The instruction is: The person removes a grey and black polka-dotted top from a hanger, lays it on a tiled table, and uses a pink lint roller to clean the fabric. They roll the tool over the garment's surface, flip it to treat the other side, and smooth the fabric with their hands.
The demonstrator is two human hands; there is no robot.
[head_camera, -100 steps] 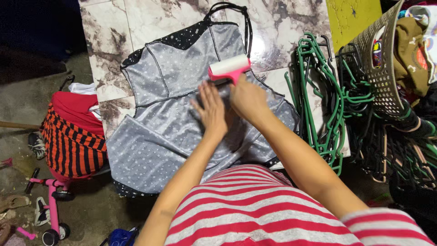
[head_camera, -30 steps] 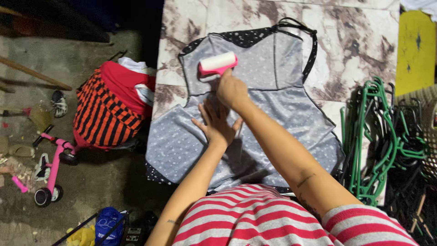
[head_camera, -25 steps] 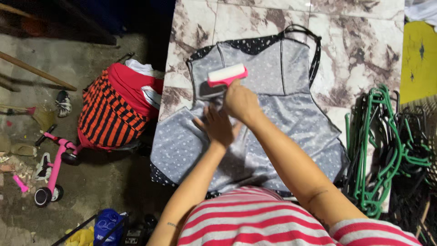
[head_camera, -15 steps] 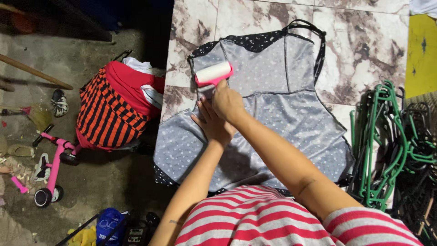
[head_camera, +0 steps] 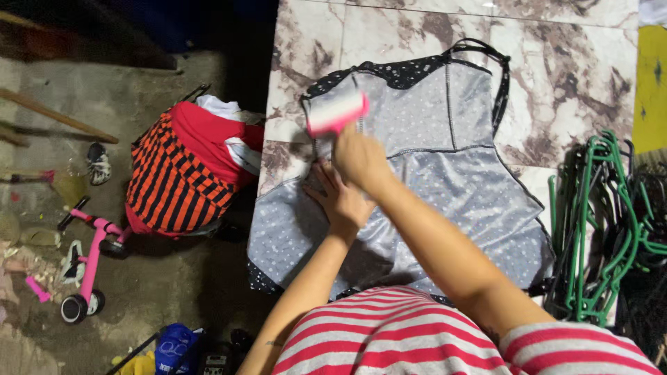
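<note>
Head view: my right hand (head_camera: 359, 157) has its grip clenched on the pink lint roller (head_camera: 337, 113), which sits on the upper left of the grey dotted dress (head_camera: 451, 187). My left hand (head_camera: 342, 200) lies flat and released on the fabric just below. The dress is spread over the marble surface (head_camera: 556, 62), green hangers (head_camera: 597, 229) beside it.
</note>
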